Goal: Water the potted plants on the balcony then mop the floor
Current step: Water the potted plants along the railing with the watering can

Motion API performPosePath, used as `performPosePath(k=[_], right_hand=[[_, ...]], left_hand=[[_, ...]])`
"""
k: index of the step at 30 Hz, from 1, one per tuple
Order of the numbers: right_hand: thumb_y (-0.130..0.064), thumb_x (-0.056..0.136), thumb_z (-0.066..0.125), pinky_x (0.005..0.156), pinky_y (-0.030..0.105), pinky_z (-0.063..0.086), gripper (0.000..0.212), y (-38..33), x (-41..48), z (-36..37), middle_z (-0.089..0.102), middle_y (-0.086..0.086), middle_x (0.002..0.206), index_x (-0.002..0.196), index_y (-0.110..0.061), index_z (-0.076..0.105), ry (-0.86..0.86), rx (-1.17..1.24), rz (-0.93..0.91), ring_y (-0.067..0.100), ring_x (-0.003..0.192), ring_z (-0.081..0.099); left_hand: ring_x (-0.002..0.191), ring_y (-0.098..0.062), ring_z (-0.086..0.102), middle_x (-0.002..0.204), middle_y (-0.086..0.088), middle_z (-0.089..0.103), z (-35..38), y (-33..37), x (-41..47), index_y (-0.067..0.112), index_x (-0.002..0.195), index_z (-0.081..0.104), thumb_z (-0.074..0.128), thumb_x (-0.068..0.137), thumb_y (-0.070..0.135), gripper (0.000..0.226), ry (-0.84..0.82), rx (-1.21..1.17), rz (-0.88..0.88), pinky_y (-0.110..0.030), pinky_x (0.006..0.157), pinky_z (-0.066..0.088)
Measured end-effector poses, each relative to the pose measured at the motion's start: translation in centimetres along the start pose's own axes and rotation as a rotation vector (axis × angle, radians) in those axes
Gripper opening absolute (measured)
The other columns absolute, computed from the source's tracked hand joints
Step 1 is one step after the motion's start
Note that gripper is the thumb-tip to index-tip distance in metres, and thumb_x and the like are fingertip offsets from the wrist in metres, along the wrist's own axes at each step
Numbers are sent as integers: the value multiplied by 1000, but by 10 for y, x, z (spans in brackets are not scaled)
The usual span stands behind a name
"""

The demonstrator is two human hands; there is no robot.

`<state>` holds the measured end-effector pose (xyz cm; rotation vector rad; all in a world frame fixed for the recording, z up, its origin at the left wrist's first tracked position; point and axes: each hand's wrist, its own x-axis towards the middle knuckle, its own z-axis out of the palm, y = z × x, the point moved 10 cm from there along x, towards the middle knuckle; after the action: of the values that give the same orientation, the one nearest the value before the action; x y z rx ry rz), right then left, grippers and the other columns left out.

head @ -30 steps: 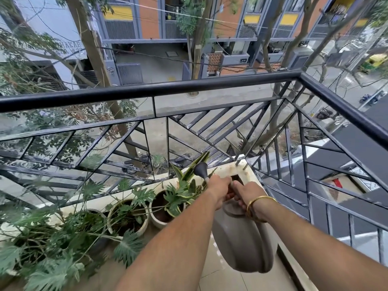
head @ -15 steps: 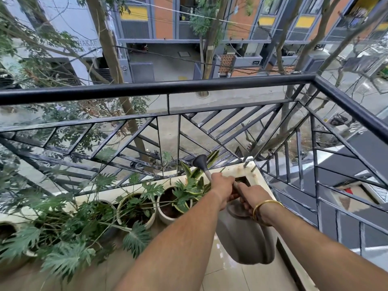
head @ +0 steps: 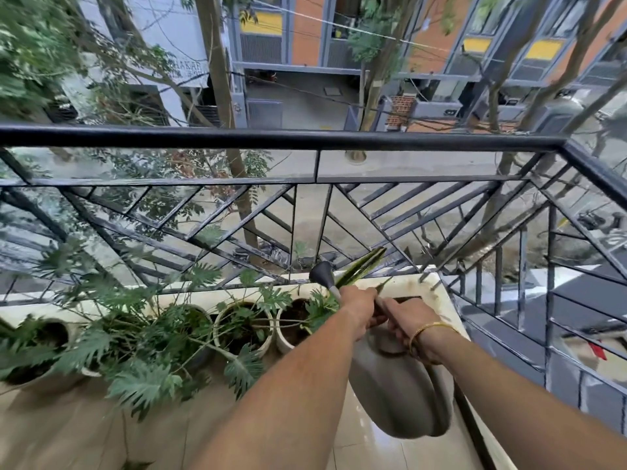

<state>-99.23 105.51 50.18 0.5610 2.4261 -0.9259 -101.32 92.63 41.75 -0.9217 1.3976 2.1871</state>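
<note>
Two bare hands hold a grey watering can out over the corner of a balcony. The left hand has its fingers curled tight around the thin spout, and the right hand has its fingers closed on the top of the can just beside the left hand, so the two hands touch. A gold bangle sits on the right wrist. The fat body of the can hangs below the fingers, over the shiny floor tiles. The dark sprinkler head pokes out just past the left fingers, next to the tall striped leaves. Under and to the left of the fingers stands a row of potted plants with big cut leaves. Beyond the fingers is the black railing.
</note>
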Motion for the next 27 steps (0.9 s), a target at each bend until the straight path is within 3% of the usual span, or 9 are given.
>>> performPosePath(k=[7,19,23,27], right_hand=[[-55,91,54,50,33,41,58,-8,-2,18,59,9,45,64,-5,69,-25,30,-22,27,46,51],[-54,92,52,44,29,42,60,-10,-1,25,60,6,43,57,-9,68,-15,-19,-59,24,37,50],[-54,90,51,49,30,43,57,-13,0,30,60,5,43,57,-11,68,-30,-57,-71,20,35,51],[-54,90,50,48,26,40,58,-23,-5,37,62,3,43,57,-10,69,-35,-99,-86,19,35,52]], left_hand=[[52,-25,62,74,-19,61,-13,1,-2,-1,98,59,54,93,8,11,-30,31,-27,-35,57,59],[49,-27,61,59,-17,60,-21,-4,1,1,72,58,50,92,1,21,-29,37,-47,-38,59,60],[52,-25,63,66,-17,62,-25,-1,-4,-2,90,60,51,93,5,12,-51,40,-44,-35,56,59],[49,-21,63,65,-15,63,-40,4,-10,-4,107,60,52,95,7,19,-24,5,-40,-34,54,59]])
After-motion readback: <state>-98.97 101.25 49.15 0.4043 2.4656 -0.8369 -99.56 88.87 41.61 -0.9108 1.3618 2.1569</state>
